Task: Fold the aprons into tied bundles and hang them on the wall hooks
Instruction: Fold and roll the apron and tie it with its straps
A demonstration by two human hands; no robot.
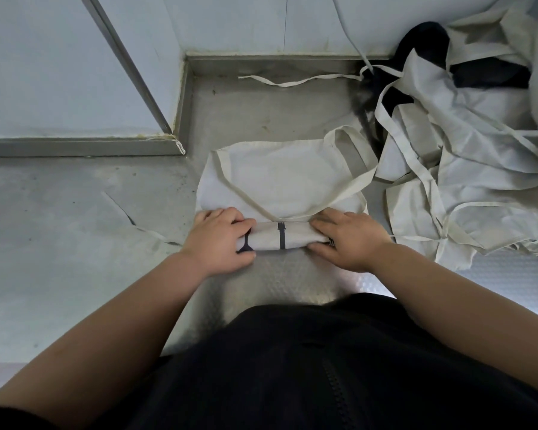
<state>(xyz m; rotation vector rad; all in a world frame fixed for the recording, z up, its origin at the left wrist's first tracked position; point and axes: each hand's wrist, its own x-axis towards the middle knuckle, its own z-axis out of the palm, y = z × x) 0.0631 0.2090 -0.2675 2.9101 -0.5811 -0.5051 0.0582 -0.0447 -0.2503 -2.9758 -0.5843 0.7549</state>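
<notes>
Steel bench [75,212] below pale wall panels [59,72]: apron [280,181] part-rolled at centre.
At the near edge the left hand [218,243] and right hand [351,240] each gripped one end of the roll, fingers curled over it. The unrolled part lay flat beyond, a strap [246,198] across it. Step judged: rolling, about half done. The next move called for even pressure at both ends, then tying. A heap of aprons [463,169] waited at right.

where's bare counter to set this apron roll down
Steel counter left of the left hand, bare but for a thin tie. Behind the apron, up to the back rim, one loose strap. Right side: crowded apron pile.
</notes>
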